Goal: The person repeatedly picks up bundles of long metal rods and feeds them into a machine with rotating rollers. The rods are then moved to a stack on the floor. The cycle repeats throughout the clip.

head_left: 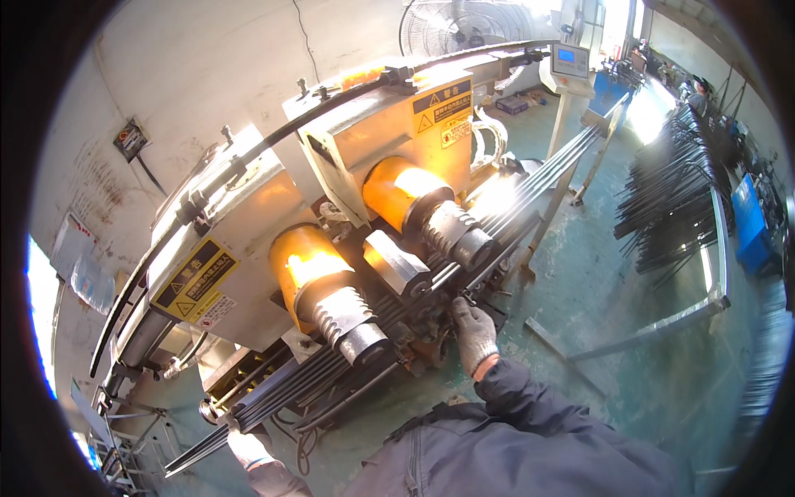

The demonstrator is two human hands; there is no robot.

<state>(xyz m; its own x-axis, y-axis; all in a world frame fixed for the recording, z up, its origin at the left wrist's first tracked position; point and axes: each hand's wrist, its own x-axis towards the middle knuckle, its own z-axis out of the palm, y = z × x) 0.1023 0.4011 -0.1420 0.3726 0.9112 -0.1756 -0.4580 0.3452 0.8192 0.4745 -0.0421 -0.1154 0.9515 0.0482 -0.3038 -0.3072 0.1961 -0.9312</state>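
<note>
Long thin dark metal tubes [286, 398] lie side by side across the front of a bending machine [248, 273], running from lower left to upper right. At their lower left end my left hand [247, 446], in a pale knit glove, grips the tubes with its fingers partly hidden. My right hand [475, 333], gloved too, is closed at the machine's front edge, right of the middle; what its fingers hold there is hidden. Above the tubes jut two yellow cylinders [310, 265] with coiled springs and dark round ends. A metal block [395, 261] sits between them.
Yellow warning labels mark the machine's housings, and a dark curved hose [290, 124] arches over them. A control box with a blue screen [571, 60] stands at the far right. Beyond a metal floor frame [646, 335], many dark tubes [679, 182] are piled. A large fan [464, 29] stands behind.
</note>
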